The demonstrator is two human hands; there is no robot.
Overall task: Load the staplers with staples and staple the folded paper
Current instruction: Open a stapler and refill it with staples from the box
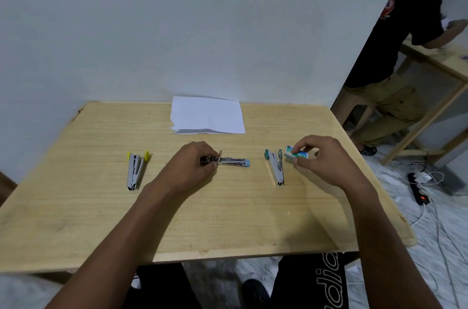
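My left hand (192,164) pinched the back end of the blue stapler (235,161), mid-desk, lying flat with its nose to 3 o'clock; probably steadying it for loading. I couldn't tell if its tray was open. My right hand (319,156) pinched the staple box (297,154) between thumb and fingertips, at 3 o'clock of the blue stapler, low over the desk (228,220); I couldn't tell if it touched. Likely held there to get a strip out.

The teal stapler (276,167) lay spread open between both hands, just beside the box, handy for its turn. The yellow stapler (135,169) lay spread open too, at 9 o'clock, well apart. The paper (207,115), folded, sat at 12 o'clock against the wall, out of the working zone, unstapled as far as I could see.

In the way: the teal stapler sat right on the path from box to blue stapler, so it could get knocked. Another person (395,60) stood at 2 o'clock at another table, and a power strip (419,191) with cables lay on the floor at 4 o'clock, neither near the desk.
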